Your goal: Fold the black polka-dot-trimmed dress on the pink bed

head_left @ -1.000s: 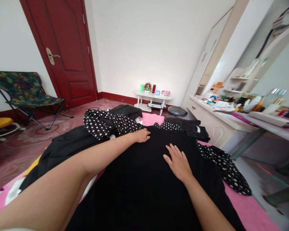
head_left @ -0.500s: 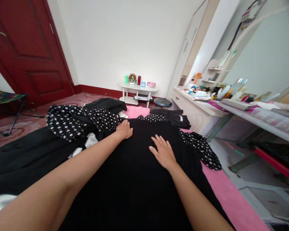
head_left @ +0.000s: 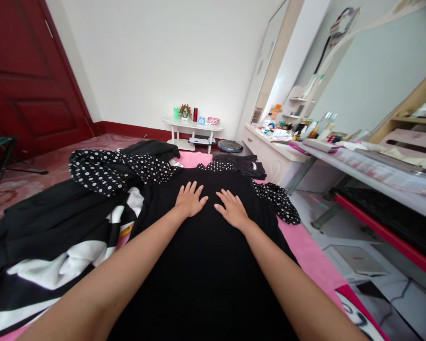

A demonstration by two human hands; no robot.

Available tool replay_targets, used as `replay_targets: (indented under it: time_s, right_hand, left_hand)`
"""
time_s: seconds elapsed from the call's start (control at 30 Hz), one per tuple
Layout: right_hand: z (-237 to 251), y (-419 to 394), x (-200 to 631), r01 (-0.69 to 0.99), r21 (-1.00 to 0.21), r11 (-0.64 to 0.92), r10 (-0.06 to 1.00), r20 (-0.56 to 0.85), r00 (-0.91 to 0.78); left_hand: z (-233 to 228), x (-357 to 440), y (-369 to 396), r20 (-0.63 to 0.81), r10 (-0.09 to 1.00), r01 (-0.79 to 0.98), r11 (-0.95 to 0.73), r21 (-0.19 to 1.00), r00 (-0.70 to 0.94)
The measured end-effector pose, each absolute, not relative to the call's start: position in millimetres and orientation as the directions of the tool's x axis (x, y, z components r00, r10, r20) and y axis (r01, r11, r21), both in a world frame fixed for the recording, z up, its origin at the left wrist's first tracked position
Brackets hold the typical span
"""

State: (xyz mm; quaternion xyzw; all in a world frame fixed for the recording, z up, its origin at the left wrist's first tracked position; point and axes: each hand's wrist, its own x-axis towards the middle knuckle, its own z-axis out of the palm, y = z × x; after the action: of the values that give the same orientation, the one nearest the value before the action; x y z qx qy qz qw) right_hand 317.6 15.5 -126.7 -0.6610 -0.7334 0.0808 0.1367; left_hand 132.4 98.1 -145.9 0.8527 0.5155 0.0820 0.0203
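Note:
A black garment [head_left: 206, 255] with dotted sleeves lies spread over a pink surface [head_left: 305, 246]. My left hand [head_left: 190, 200] rests flat on its upper part, fingers apart. Close to its right, my right hand [head_left: 232, 208] also lies palm down on the black cloth with fingers spread. Neither hand grips anything. One black sleeve with white dots [head_left: 117, 170] is bunched at the left; the other dotted sleeve [head_left: 279, 201] stretches out at the right.
Black and white clothes [head_left: 57, 237] are heaped at the left. Dark folded clothing [head_left: 239, 164] lies beyond the garment. A dressing table [head_left: 280, 147] with bottles and a grey-legged table [head_left: 386, 184] stand at the right. At the back is a small white table [head_left: 195, 125].
My left hand has moved right and towards me across the black garment, its fingers spreading. My right hand stays on the cloth, now closer to the left. The view has turned slightly right.

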Motion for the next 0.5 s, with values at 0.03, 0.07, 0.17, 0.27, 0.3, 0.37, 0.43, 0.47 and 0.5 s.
replay_targets:
  time_s: [0.03, 0.07, 0.17, 0.27, 0.3, 0.37, 0.43, 0.47, 0.5]
  right_hand:
    - [-124.5, 11.0, 322.4, 0.935, -0.327, 0.14, 0.99, 0.081, -0.12]
    - [-122.0, 4.6, 329.3, 0.914, -0.365, 0.174, 0.985, 0.077, -0.156]
    - [-113.3, -28.9, 362.5, 0.85, -0.475, 0.228, 0.972, 0.166, -0.168]
    - [-103.7, -83.8, 404.0, 0.856, -0.507, 0.1, 0.968, 0.248, 0.034]
    - [-100.3, -105.1, 416.2, 0.866, -0.499, 0.02, 0.967, 0.23, 0.11]
    - [-94.1, -147.6, 433.6, 0.877, -0.455, -0.152, 0.966, 0.12, 0.229]
    - [-90.4, -184.5, 439.0, 0.874, -0.393, -0.286, 0.954, -0.03, 0.299]
    - [-90.0, -199.2, 437.1, 0.868, -0.374, -0.325, 0.945, -0.091, 0.314]
    - [-90.6, -211.2, 432.7, 0.862, -0.368, -0.347, 0.938, -0.126, 0.324]
  left_hand:
    - [-145.0, 132.2, 98.8, 0.117, 0.882, 0.875, -0.469, 0.121, 0.456]
    - [-144.4, 132.1, 99.2, 0.118, 0.881, 0.874, -0.47, 0.123, 0.457]
    - [-144.1, 131.9, 99.0, 0.12, 0.883, 0.874, -0.467, 0.134, 0.453]
    - [-145.2, 131.4, 99.0, 0.119, 0.885, 0.875, -0.463, 0.143, 0.449]
    - [-145.8, 131.3, 99.3, 0.12, 0.884, 0.873, -0.466, 0.146, 0.451]
    - [-147.1, 131.1, 100.2, 0.13, 0.88, 0.868, -0.474, 0.15, 0.458]
    - [-148.4, 131.1, 101.1, 0.139, 0.877, 0.865, -0.479, 0.152, 0.461]
    - [-149.0, 131.1, 101.4, 0.143, 0.876, 0.864, -0.479, 0.152, 0.461]
    - [-149.5, 131.1, 101.5, 0.145, 0.876, 0.865, -0.478, 0.15, 0.459]
